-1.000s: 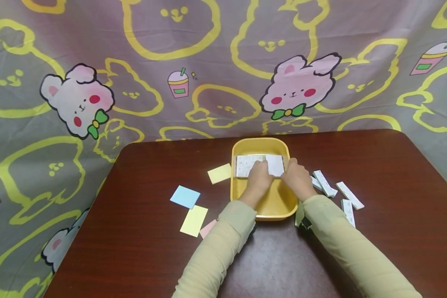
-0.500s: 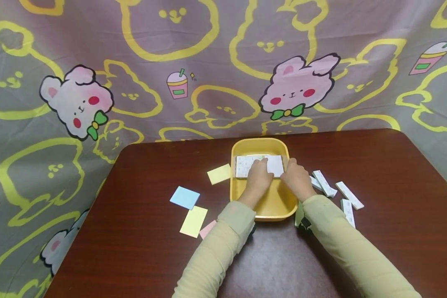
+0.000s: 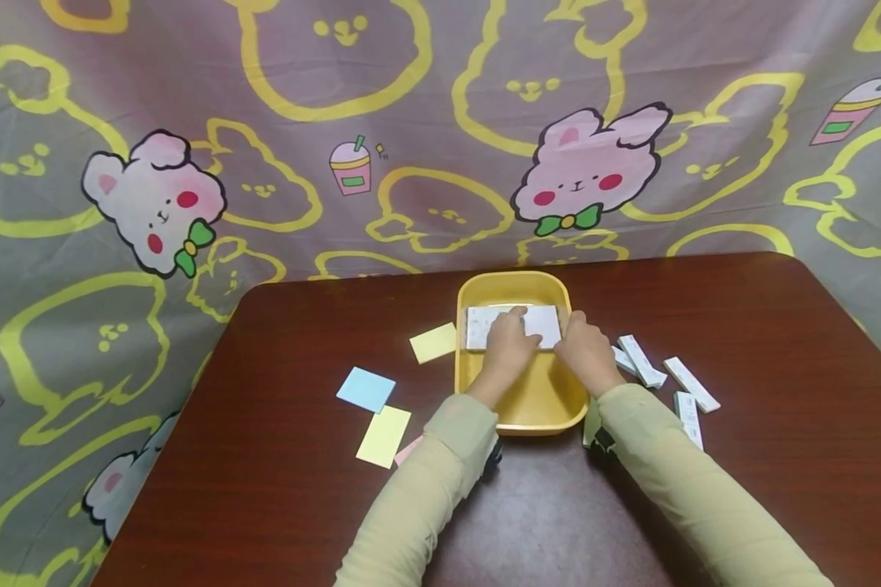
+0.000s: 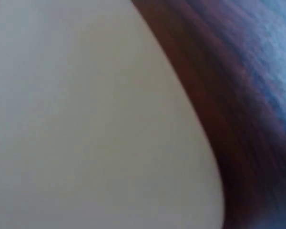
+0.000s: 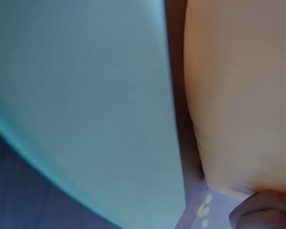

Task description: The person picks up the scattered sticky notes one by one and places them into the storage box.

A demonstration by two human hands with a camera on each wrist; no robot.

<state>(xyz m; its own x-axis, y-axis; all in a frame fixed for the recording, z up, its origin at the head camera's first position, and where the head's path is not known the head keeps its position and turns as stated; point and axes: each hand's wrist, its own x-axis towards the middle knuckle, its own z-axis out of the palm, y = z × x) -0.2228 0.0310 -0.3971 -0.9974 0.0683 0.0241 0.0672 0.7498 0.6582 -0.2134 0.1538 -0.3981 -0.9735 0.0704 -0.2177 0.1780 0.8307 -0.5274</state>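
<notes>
Two forearms in pale yellow sleeves (image 3: 414, 501) reach up from the bottom edge, angling inward to meet at the yellow plastic tray (image 3: 543, 403) just right of the frame's centre. Over the tray the left hand (image 3: 508, 349) lies back upward, its thumb and index finger spread apart; the other fingers I can't make out. It covers the middle of a row of white pieces near the tray's far end: a printed white slab (image 3: 476, 330) on the left and a plain white pad (image 3: 543, 326) on the right. From where I stand, I can't tell how firmly it presses them.

The right hand (image 3: 587, 352) bends over the tray's right rim, gripping it, thumb on the inner side and fingers folded outside. Its wrist view shows those fingers (image 5: 267, 212) only in the lower right corner; the left wrist view is mostly blurred cloth.

On the dark wooden table (image 3: 286, 505), yellow notepads (image 3: 384, 438), a blue notepad (image 3: 367, 390) and a partly hidden pink notepad (image 3: 408, 451) lie left of the tray. White bars (image 3: 692, 384) are scattered right of it, and a cartoon-printed curtain (image 3: 426, 122) fills the upper frame.
</notes>
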